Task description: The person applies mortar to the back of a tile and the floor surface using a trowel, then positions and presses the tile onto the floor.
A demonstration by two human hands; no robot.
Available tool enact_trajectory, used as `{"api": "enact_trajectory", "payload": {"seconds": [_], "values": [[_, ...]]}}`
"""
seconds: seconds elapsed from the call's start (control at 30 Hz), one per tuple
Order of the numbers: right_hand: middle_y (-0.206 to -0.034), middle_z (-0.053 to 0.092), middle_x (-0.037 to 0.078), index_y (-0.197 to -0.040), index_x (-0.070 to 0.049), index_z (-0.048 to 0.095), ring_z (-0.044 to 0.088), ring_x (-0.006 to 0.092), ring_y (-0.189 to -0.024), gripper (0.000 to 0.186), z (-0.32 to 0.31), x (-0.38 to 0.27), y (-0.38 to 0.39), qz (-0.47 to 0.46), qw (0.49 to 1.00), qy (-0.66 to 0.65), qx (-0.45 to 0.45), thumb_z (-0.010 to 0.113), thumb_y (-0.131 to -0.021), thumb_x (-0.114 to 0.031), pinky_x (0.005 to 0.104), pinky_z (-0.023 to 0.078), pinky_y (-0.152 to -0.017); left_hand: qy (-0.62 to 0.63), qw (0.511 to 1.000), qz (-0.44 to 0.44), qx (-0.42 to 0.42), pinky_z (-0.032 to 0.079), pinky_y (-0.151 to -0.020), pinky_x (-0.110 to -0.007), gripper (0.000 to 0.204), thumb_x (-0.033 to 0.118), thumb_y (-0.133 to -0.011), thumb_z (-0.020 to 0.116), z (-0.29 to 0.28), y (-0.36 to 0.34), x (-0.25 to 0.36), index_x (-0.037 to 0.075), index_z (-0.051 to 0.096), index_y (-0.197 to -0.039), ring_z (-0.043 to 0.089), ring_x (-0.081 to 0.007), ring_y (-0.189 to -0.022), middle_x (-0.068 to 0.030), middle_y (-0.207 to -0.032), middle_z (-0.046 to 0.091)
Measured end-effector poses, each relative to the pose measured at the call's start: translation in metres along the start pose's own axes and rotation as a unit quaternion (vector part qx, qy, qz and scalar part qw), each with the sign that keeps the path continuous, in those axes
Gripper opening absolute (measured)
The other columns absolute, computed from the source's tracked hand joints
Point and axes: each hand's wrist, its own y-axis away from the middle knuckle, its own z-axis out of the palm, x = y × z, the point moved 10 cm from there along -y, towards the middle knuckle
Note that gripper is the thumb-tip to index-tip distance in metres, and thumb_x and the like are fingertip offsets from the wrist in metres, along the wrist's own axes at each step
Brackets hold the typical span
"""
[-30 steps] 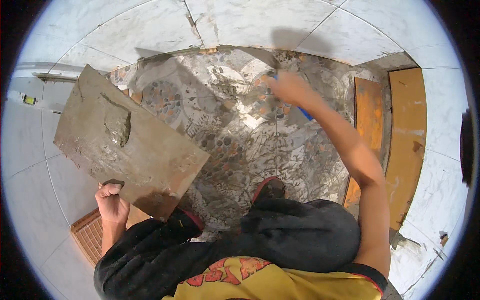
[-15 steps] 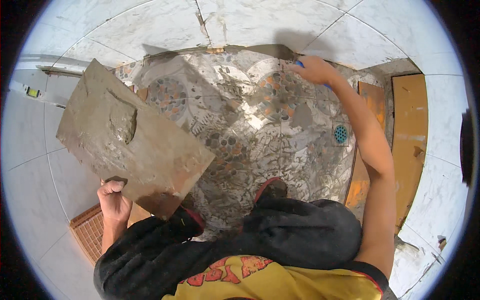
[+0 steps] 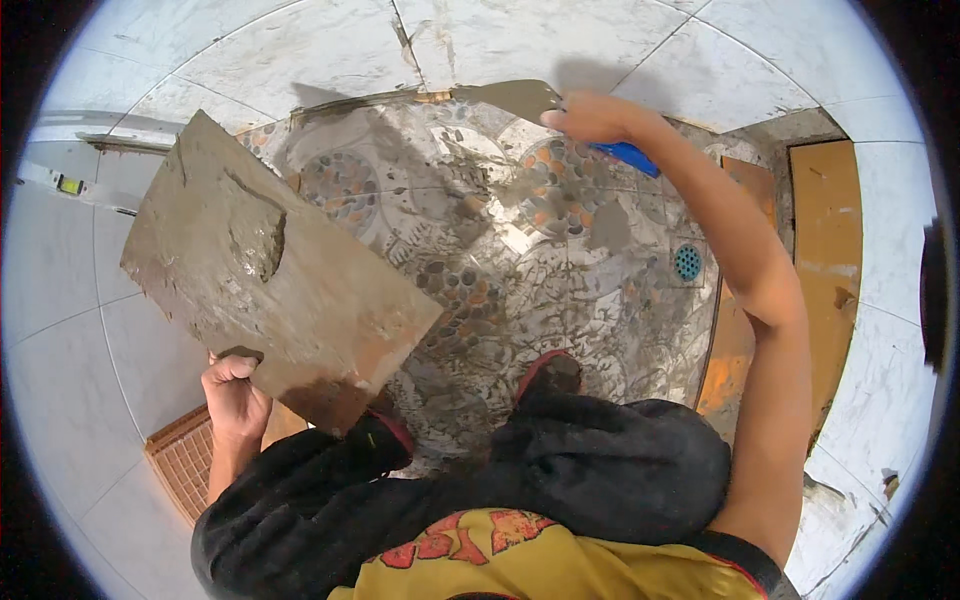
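Note:
My left hand grips the lower edge of a flat rectangular board smeared with grey mortar, thumb on top, the other fingers out of sight beneath. A lump of wet mortar sits on the board's upper half. Far off at the wall base, my right hand is closed round a trowel with a blue handle. Its thin grey blade points left along the joint between wall and floor; whether it touches the wall I cannot tell.
White tiled wall rises beyond the trowel. Mortar-stained pebble-patterned floor has a round teal drain cover. Brown boards lean at right. A brown plastic crate stands by my left forearm, a spirit level at far left.
My right hand has moved left and toward the wall with the trowel, and more of the blue handle shows. The board in my left hand has shifted slightly right in view.

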Motion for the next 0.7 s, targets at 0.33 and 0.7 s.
{"api": "enact_trajectory", "payload": {"seconds": [0.33,0.7], "values": [[-0.084,0.069,0.023,-0.106,0.005,0.068,0.068,0.0372,-0.085,0.059,-0.012,-0.001,0.003,-0.009,1.0,0.016,0.006,0.045,-0.099,-0.049,0.0498,0.05,-0.083,-0.004,1.0,0.011,-0.013,0.057,-0.072,-0.033,0.018,-0.014,-0.07,0.05,0.005,-0.003,0.003,0.001,0.057,-0.079,0.057,-0.0191,-0.067,-0.0074,-0.072,0.057],[-0.104,0.066,0.031,-0.109,0.007,0.062,0.063,0.0477,-0.097,0.053,0.042,-0.008,0.034,-0.001,0.995,0.001,0.096,0.045,-0.099,-0.043,0.0529,0.048,-0.088,0.002,0.999,-0.002,-0.051,0.054,-0.069,-0.031,0.019,-0.014,-0.068,0.051,0.006,-0.002,0.003,0.004,0.054,-0.076,0.052,-0.0168,-0.065,-0.0038,-0.071,0.053]]}}
